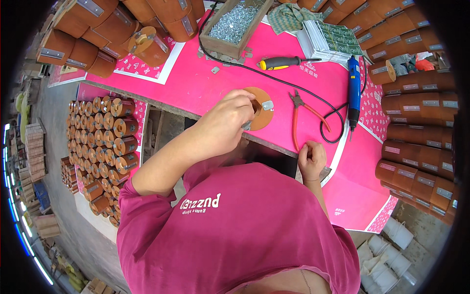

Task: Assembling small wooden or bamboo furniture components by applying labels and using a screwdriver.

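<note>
A round brown wooden piece (262,120) with a hole in its middle lies on the pink table top near its front edge. A small silver metal plate (268,105) is on its face. Over the hole my left hand (236,115) is closed, its fingers bent down; what they pinch is hidden. My right hand (312,158) rests at the table's front edge with curled fingers, and I cannot see what is in it. Just beyond it lie red-handled cutting pliers (296,115), one handle end close to the fingers.
A blue electric screwdriver (353,90) with a black cord lies at right. Behind are a yellow-black screwdriver (280,62), a wooden box (234,48) of small metal parts, a card stack (333,41) and a green cloth (293,18). Brown wooden cylinders (416,108) are stacked on both sides.
</note>
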{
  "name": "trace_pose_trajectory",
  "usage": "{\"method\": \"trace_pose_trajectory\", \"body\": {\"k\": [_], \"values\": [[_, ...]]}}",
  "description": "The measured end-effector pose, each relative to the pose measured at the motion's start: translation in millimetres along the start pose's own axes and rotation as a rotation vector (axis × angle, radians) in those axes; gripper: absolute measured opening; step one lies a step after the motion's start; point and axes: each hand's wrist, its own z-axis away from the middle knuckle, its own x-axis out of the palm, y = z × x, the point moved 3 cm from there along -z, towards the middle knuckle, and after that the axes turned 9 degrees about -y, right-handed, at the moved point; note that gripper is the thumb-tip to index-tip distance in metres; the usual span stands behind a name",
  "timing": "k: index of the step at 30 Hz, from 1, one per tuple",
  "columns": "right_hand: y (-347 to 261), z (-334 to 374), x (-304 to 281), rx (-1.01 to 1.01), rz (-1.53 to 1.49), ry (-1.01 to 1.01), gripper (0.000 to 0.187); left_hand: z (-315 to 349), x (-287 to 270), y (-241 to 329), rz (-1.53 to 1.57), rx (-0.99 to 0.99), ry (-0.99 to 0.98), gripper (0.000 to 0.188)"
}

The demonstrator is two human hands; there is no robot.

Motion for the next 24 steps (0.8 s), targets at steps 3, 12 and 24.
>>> {"method": "trace_pose_trajectory", "body": {"k": [3, 12, 24], "values": [[0, 0, -1, -0.013, 0.01, 0.018, 0.014, -2, 0, 1, -0.033, 0.02, 0.015, 0.024], [-2, 0, -1, 0.007, 0.003, 0.001, 0.012, -2, 6, 15, -0.149, -0.026, 0.136, 0.027], [1, 1, 0, 0.004, -0.008, 0.008, 0.014, 10, -8, 7, -0.262, -0.087, 0.11, 0.033]]}}
